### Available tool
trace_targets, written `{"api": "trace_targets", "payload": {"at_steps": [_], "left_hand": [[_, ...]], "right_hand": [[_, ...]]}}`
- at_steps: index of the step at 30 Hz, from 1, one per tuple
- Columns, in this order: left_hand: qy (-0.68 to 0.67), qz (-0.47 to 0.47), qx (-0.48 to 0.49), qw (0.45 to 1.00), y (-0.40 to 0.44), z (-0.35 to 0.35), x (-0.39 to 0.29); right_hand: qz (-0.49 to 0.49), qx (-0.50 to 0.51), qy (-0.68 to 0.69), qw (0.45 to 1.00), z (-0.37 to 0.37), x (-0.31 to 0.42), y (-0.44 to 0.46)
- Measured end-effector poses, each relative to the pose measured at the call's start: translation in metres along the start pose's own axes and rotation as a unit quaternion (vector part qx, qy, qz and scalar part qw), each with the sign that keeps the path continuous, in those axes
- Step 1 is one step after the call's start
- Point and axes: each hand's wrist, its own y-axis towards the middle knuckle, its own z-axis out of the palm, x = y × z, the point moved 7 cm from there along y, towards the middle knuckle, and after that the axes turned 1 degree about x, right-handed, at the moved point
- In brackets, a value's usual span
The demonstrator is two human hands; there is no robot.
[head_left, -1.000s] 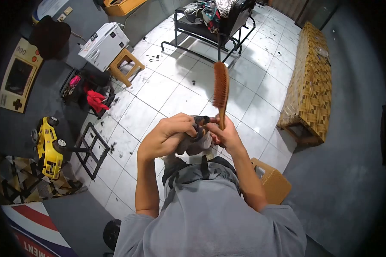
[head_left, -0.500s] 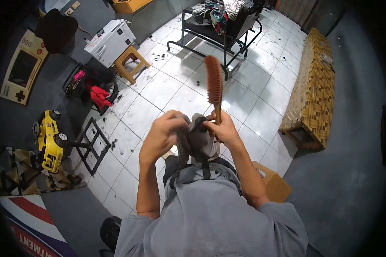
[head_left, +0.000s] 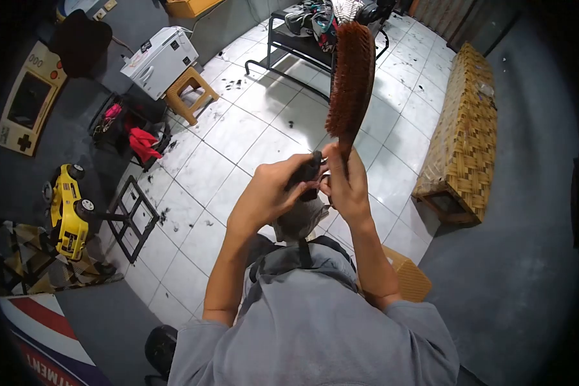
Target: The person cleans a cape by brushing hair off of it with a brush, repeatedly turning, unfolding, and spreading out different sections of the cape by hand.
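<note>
My right hand (head_left: 347,183) is closed round the handle of a brush (head_left: 352,80) with reddish-brown bristles and a curved dark wooden back. The brush points up and away from me. My left hand (head_left: 270,190) grips a small black object (head_left: 310,172), partly hidden by its fingers; its kind I cannot make out. The fingertips of both hands meet at this object, in front of my body. Below them a crumpled grey cloth (head_left: 296,222) hangs close to my lap.
Dark tufts (head_left: 164,215) litter the white tiled floor (head_left: 238,135). A black-framed chair (head_left: 296,48) with cloths on it stands ahead. On the left are a plastic stool (head_left: 192,95), a white cooler-like box (head_left: 161,61) and a yellow toy car (head_left: 69,212). A woven bench (head_left: 460,141) lines the right wall.
Both hands have risen, and the brush has come up closer to the camera and tilted right. The grey cloth now hangs below the hands, while a black object shows in my left fingers.
</note>
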Motion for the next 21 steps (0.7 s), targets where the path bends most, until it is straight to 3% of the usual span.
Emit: {"api": "trace_targets", "payload": {"at_steps": [2,4,6,8,10,11,15,18,21], "left_hand": [[0.005,0.037,-0.004,0.999,0.001,0.0,-0.008],[0.007,0.061,-0.025,0.998,0.006,0.001,-0.007],[-0.036,-0.015,-0.032,0.999,0.01,-0.002,0.003],[-0.083,-0.04,-0.065,0.994,0.013,-0.004,0.007],[-0.059,-0.034,-0.086,0.994,0.014,-0.003,0.01],[-0.046,-0.052,-0.086,0.994,0.014,-0.004,0.01],[-0.087,-0.082,-0.162,0.98,0.021,-0.023,0.02],[-0.156,-0.051,-0.221,0.961,0.028,-0.028,0.019],[-0.186,-0.008,-0.256,0.948,0.036,-0.025,-0.004]], "right_hand": [[0.008,0.006,0.066,0.998,-0.007,-0.002,-0.003],[-0.016,-0.013,0.046,0.999,-0.011,0.006,-0.007],[-0.069,-0.079,0.053,0.993,-0.006,0.014,-0.014],[-0.116,-0.037,0.064,0.991,-0.001,-0.004,-0.023],[-0.106,-0.107,0.054,0.987,0.002,-0.013,-0.034],[-0.094,-0.065,0.074,0.991,-0.001,-0.028,-0.038],[-0.05,-0.114,-0.055,0.991,-0.012,-0.035,-0.041],[0.015,-0.044,0.004,0.999,-0.018,-0.044,-0.038],[-0.132,-0.066,-0.062,0.987,0.005,-0.033,-0.034]]}}
